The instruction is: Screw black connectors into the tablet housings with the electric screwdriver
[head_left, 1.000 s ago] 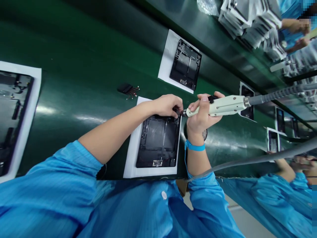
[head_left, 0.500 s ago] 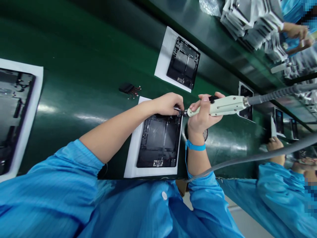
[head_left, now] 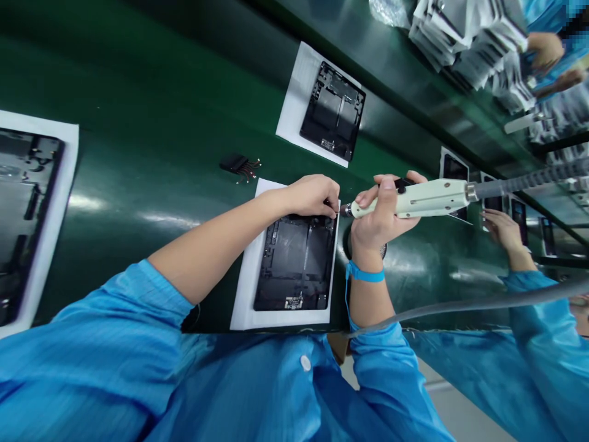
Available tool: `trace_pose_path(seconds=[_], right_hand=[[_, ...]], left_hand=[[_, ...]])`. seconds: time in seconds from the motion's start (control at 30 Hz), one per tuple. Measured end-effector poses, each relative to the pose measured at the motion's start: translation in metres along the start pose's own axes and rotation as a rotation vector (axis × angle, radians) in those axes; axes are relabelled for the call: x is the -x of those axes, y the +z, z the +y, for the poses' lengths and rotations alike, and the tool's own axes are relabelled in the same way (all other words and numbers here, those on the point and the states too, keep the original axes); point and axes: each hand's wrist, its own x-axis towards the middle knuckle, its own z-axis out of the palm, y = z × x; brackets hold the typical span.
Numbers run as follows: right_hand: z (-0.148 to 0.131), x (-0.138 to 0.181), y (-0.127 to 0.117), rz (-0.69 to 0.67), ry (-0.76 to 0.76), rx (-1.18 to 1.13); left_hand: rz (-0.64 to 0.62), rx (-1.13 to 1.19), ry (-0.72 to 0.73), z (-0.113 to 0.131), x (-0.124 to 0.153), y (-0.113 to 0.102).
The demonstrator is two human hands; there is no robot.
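Observation:
A black tablet housing (head_left: 294,264) with its inner parts exposed lies on a white sheet (head_left: 246,307) in front of me. Over its upper right corner, my left hand (head_left: 313,195) is closed, fingertips pinched together; whatever is between them is too small to make out. My right hand (head_left: 380,212) is wrapped round a pale green electric screwdriver (head_left: 432,197), held nearly level. Its bit points left and ends right beside my left fingertips. A blue strap (head_left: 365,272) circles my right wrist. Part of a round dark object shows behind that wrist.
A black connector with loose wires (head_left: 235,163) lies on the green bench (head_left: 151,153). Another open housing (head_left: 334,110) lies beyond, and one (head_left: 27,215) at far left. A grey cable (head_left: 460,302) crosses my right forearm. A co-worker's hand (head_left: 504,232) is at right.
The screwdriver and my right hand have shifted slightly right, and my left fingertips have moved a little. The far housing on its sheet has slid left. The co-worker's hand at right has reached farther in.

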Motion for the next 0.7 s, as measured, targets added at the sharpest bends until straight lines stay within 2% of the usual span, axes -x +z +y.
trace_pose_path(seconds=[0.5,0.7], right_hand=[[0.004,0.001,0.001,-0.010,-0.003,-0.078],[0.012,0.001,0.005,-0.010,0.000,-0.056]], left_hand=[[-0.028,0.005,0.016,0.001,0.000,-0.003],[0.137,0.104,-0.025,0.005,0.002,-0.007]])
